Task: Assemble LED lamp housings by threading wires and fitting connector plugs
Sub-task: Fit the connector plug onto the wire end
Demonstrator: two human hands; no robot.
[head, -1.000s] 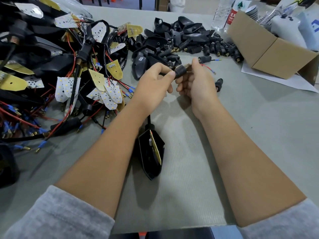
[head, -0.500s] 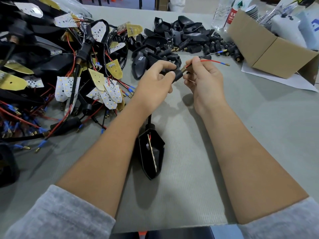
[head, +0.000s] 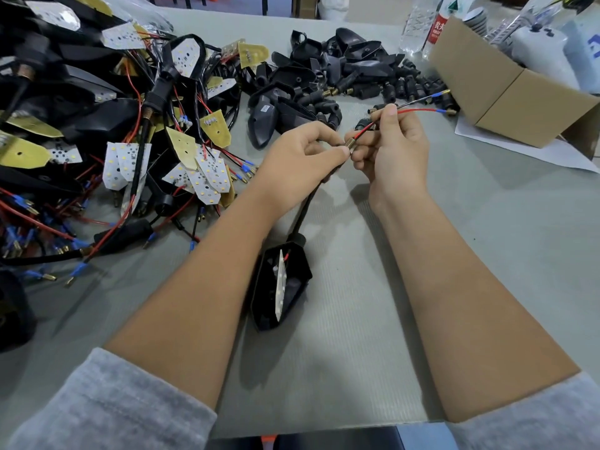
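A black lamp housing (head: pixel 281 287) with a white LED board inside lies on the table between my forearms. Its black stem (head: pixel 306 209) runs up to my left hand (head: pixel 298 160), which pinches the stem's brass threaded end (head: pixel 350 145). A red wire (head: pixel 415 111) and a black wire (head: pixel 418 100), both with blue-sleeved terminals, come out of that end. My right hand (head: pixel 394 154) pinches these wires just past the threaded end, thumb and forefinger raised.
A tangle of wired LED boards and housings (head: pixel 130 134) fills the left side. Loose black housings and connector plugs (head: pixel 341 76) lie at the back centre. An open cardboard box (head: pixel 506 92) and bottles (head: pixel 422 24) stand at the back right.
The wires have been drawn further out to the right through the stem end. The housing on the table has slid up and tilted, and the LED board sits deeper in it.
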